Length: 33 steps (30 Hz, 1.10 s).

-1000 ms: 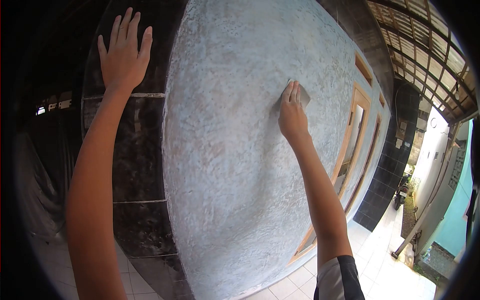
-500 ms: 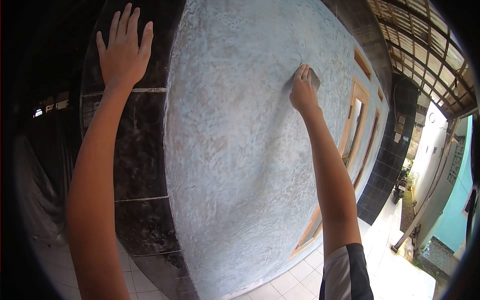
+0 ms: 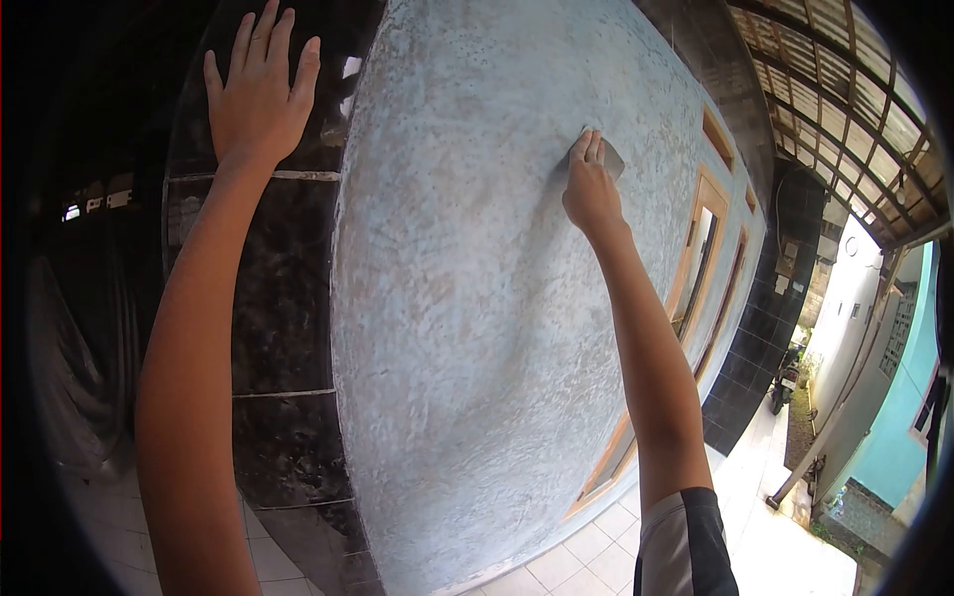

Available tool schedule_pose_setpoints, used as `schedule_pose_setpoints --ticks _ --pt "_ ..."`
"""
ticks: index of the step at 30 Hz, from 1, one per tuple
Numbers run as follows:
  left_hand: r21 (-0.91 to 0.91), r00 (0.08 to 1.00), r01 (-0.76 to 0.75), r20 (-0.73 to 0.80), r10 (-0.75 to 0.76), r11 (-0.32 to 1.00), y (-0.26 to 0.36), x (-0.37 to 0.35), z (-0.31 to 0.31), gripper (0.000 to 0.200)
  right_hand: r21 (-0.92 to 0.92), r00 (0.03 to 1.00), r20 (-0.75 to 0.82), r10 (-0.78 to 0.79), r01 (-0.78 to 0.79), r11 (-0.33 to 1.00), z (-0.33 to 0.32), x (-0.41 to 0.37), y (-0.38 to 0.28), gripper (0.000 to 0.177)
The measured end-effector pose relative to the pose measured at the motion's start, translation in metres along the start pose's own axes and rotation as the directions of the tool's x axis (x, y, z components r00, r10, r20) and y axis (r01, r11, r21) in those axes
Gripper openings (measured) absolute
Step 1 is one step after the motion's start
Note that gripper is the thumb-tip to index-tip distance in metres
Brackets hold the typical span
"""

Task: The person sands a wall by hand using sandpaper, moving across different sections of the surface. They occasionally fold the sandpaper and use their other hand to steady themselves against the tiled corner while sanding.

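Observation:
My right hand (image 3: 593, 191) presses a grey sheet (image 3: 613, 162), which looks like sandpaper, flat against the pale blue plastered wall (image 3: 447, 248). Its fingers lie together over the sheet, and only the sheet's edges show around them. The wall's paint is patchy, with whitish and grey marks. At the upper left, my left hand (image 3: 260, 94) rests with spread fingers on the glossy black tiles (image 3: 283, 288) that border the wall. Nothing is in that hand.
Wood-framed windows (image 3: 696, 253) are set into the wall on the right. White floor tiles (image 3: 586, 546) run along its foot. A slatted roof (image 3: 845, 99) hangs over the passage, where a motorbike (image 3: 785, 385) stands far off. Dark draped sheeting (image 3: 79, 368) is at the left.
My right hand and the grey sheet have shifted slightly left on the wall. The left hand appears a little right and lower in view, as the whole view has tilted slightly.

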<state>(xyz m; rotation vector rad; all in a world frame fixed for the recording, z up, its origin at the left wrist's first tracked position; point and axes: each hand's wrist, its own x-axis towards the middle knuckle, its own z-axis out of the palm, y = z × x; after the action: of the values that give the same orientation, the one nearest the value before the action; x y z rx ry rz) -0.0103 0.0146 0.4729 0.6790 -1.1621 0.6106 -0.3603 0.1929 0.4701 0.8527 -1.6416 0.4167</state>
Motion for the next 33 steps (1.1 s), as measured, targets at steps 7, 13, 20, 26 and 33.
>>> schedule_pose_setpoints --ticks 7,13,20,26,33 --pt "0.0 0.999 -0.012 -0.038 0.012 1.0 -0.005 -0.002 0.006 0.052 0.022 0.999 0.017 0.035 -0.036 0.999 -0.005 -0.003 -0.01 0.075" --pt "-0.01 1.0 -0.008 -0.011 0.008 1.0 -0.001 -0.002 0.003 0.051 0.003 1.0 -0.029 -0.005 0.005 1.0 -0.006 0.011 0.0 0.077" --pt "0.001 1.0 -0.001 -0.024 0.001 1.0 -0.004 0.0 0.002 0.052 -0.014 0.999 0.013 -0.043 0.043 0.999 -0.013 0.006 -0.018 0.075" --pt "-0.009 1.0 0.003 -0.013 -0.004 1.0 0.0 -0.001 0.0 0.051 0.025 1.0 -0.007 0.006 -0.006 1.0 -0.015 0.021 -0.014 0.07" --pt "-0.033 1.0 0.002 -0.022 -0.003 0.999 -0.001 -0.001 0.001 0.05 -0.084 0.999 -0.004 0.044 -0.045 0.995 -0.019 0.027 -0.018 0.07"
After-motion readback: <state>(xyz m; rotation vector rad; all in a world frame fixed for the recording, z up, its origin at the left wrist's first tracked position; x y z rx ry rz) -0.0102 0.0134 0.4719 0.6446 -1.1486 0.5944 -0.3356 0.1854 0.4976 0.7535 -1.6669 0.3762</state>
